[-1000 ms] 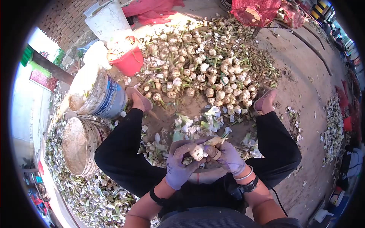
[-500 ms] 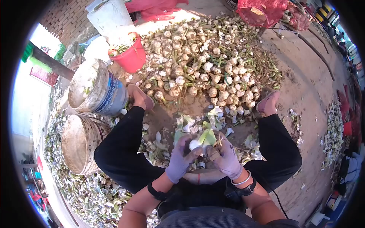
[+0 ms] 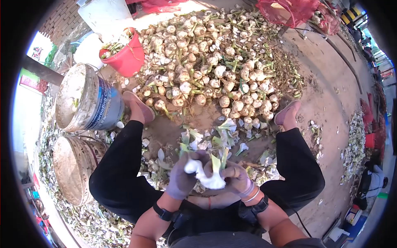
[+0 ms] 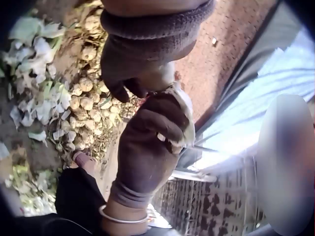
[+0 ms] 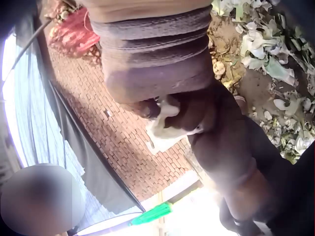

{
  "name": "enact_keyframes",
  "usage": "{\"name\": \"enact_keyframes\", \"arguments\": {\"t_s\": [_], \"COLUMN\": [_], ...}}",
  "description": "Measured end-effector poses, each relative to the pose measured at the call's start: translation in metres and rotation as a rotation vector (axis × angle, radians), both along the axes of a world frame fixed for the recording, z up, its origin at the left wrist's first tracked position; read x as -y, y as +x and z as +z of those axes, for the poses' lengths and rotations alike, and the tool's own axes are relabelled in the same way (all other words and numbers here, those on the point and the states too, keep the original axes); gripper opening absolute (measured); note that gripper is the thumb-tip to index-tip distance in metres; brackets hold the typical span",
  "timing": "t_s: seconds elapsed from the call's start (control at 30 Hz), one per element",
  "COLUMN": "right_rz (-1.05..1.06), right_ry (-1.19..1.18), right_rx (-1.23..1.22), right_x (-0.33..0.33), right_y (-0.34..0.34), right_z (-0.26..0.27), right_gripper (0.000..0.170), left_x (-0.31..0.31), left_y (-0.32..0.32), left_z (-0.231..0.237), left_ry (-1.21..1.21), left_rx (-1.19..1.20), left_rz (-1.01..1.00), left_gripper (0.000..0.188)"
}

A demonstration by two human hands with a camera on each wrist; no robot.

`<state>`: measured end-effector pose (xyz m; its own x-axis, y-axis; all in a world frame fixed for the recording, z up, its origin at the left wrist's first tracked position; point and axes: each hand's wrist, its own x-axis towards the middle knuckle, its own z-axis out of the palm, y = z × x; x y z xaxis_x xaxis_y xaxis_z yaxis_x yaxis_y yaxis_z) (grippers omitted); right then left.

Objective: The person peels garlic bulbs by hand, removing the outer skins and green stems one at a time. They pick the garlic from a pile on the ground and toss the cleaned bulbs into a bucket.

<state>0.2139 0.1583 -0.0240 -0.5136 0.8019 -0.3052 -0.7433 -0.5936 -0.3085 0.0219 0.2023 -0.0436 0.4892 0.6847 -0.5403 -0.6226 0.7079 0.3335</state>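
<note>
In the head view, the gloved left hand [image 3: 182, 177] curls round the left end of a smooth white layered piece [image 3: 211, 180], and the gloved right hand [image 3: 240, 178] pinches its right side. Green leaf [image 3: 216, 163] stands up between the fingers. Whether a bulb sits inside the left hand is hidden. In the left wrist view, the left hand [image 4: 145, 56] is above the right hand [image 4: 147, 142], with pale skin [image 4: 185, 108] draped over the right fingers. The right wrist view shows white skin [image 5: 167, 137] hanging below the right hand [image 5: 157, 73], beside the left hand [image 5: 221, 142].
A heap of bulbs [image 3: 198, 62] lies ahead between the feet. Loose leaves and skins [image 3: 223, 136] cover ground near the hands. On the left stand a blue-labelled bucket [image 3: 105, 105], another bucket [image 3: 70, 169] and a red bucket [image 3: 130, 56]. Red netting [image 3: 289, 12] lies far right.
The brown, rough-skinned bulb seen between the hands a second ago is out of sight; smooth white skin with green leaf shows there. Both hands have shifted slightly left in the head view.
</note>
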Motion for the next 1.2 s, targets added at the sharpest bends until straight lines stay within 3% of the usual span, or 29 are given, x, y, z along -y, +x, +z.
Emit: {"name": "enact_keyframes", "arguments": {"t_s": [0.03,0.07,0.1,0.13,0.2,0.23,0.27,0.3,0.33,0.4,0.47,0.5,0.6,0.67,0.73,0.77,0.8,0.83,0.87,0.9,0.97,1.03,1.07,1.13,1.17,1.2], "right_rz": [0.023,0.061,0.101,0.152,0.347,0.473,0.284,0.29,0.418,0.013,0.138,0.263,0.202,0.045,-0.155,-0.195,-0.183,-0.236,-0.347,-0.352,-0.364,-0.286,-0.299,-0.175,-0.117,-0.12], "right_ry": [0.063,0.061,0.059,-0.006,0.095,0.325,0.199,0.212,0.131,0.167,0.117,0.063,0.123,0.209,0.393,0.307,0.393,0.64,0.611,0.612,0.61,0.264,0.262,0.383,0.53,0.534], "right_rx": [0.247,0.308,0.367,0.243,0.327,0.623,0.609,0.989,1.869,2.285,2.329,2.376,2.195,1.957,1.653,1.386,1.389,1.557,1.383,1.343,1.313,0.633,0.638,0.926,1.256,1.255], "right_x": [-0.001,-0.005,-0.008,-0.017,-0.03,-0.053,-0.062,-0.094,-0.127,-0.156,-0.181,-0.186,-0.179,-0.159,-0.12,-0.099,-0.078,-0.059,-0.044,-0.033,-0.016,-0.004,0.001,0.008,0.011,0.015], "right_y": [0.0,0.004,0.008,0.023,0.055,0.076,0.082,0.089,0.082,0.09,0.096,0.093,0.093,0.078,0.035,0.007,-0.012,-0.02,-0.026,-0.022,-0.014,-0.011,-0.013,-0.02,-0.021,-0.021], "right_z": [0.016,0.025,0.033,0.033,-0.002,-0.016,-0.053,-0.086,-0.074,-0.125,-0.161,-0.161,-0.147,-0.134,-0.08,-0.043,-0.017,-0.013,-0.002,0.012,0.042,0.068,0.076,0.088,0.092,0.094], "right_gripper": [0.041,0.043,0.045,0.049,0.058,0.055,0.052,0.055,0.055,0.055,0.056,0.057,0.06,0.061,0.057,0.051,0.048,0.047,0.046,0.044,0.041,0.033,0.033,0.032,0.035,0.035], "left_x": [-0.007,-0.014,-0.023,-0.03,-0.046,-0.054,-0.06,-0.062,-0.061,-0.049,-0.045,-0.041,-0.037,-0.03,-0.03,-0.028,-0.025,-0.021,-0.017,-0.012,0.0,0.013,0.017,0.02,0.024,0.029], "left_y": [-0.001,-0.004,-0.004,-0.006,-0.016,-0.021,-0.025,-0.03,-0.033,-0.029,-0.017,-0.013,-0.009,0.003,0.013,0.012,0.011,0.009,0.009,0.009,0.002,-0.007,-0.01,-0.015,-0.018,-0.021], "left_z": [-0.003,-0.005,0.002,-0.004,-0.016,-0.019,-0.024,-0.036,-0.045,-0.045,-0.032,-0.033,-0.043,-0.049,-0.043,-0.041,-0.03,-0.012,0.006,0.023,0.046,0.051,0.055,0.068,0.076,0.085], "left_ry": [0.027,0.053,0.14,0.134,0.078,-0.011,-0.064,-0.009,0.048,0.035,-0.064,0.25,1.014,0.626,0.194,0.268,0.273,0.345,0.417,0.466,0.47,0.503,0.508,0.993,1.09,1.094], "left_rx": [0.096,0.19,0.216,0.222,0.225,0.252,0.169,0.099,0.027,0.027,-0.093,-0.46,-1.158,-0.773,-0.464,-0.428,-0.44,-0.385,-0.326,-0.328,-0.306,-0.324,-0.318,-0.664,-0.712,-0.715], "left_rz": [0.067,0.135,0.151,0.153,0.33,0.414,0.512,0.504,0.496,0.434,0.302,0.095,-0.366,-0.228,-0.117,-0.131,-0.127,-0.121,-0.118,-0.096,-0.12,-0.213,-0.225,-0.328,-0.332,-0.331], "left_gripper": [0.038,0.038,0.037,0.037,0.035,0.032,0.029,0.027,0.026,0.026,0.025,0.022,0.018,0.03,0.041,0.052,0.052,0.05,0.047,0.059,0.054,0.048,0.048,0.051,0.052,0.052]}}
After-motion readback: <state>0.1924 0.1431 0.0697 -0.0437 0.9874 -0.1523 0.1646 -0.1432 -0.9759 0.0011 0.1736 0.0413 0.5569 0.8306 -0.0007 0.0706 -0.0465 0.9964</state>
